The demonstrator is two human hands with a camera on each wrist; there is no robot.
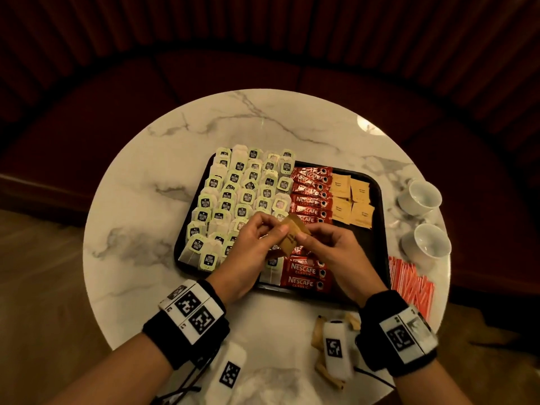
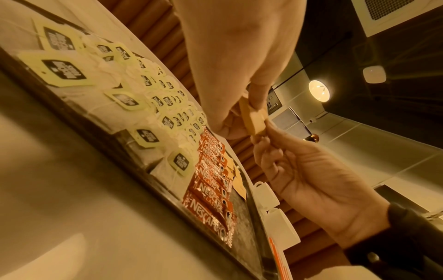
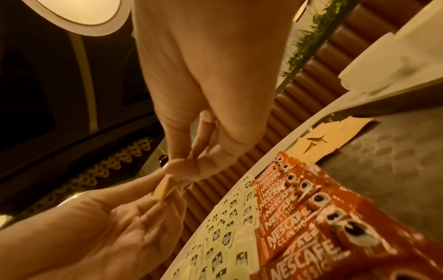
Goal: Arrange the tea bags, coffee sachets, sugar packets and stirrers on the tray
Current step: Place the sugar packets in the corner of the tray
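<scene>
Round marble desk [image 1: 204, 118] holds a black tray [image 1: 377, 188]. Above it, the left hand [image 1: 251, 244] and right hand [image 1: 330, 247] both pinch one brown sugar packet [image 1: 292, 235].

tray [image 1: 377, 188] right side bare beyond sugar packets [image 1: 352, 204]; two cups [image 1: 420, 197] crowd table edge.

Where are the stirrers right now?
In the head view the red-and-white stirrers lie in a pile on the marble table, off the tray's right edge, just below the two white cups.
</scene>
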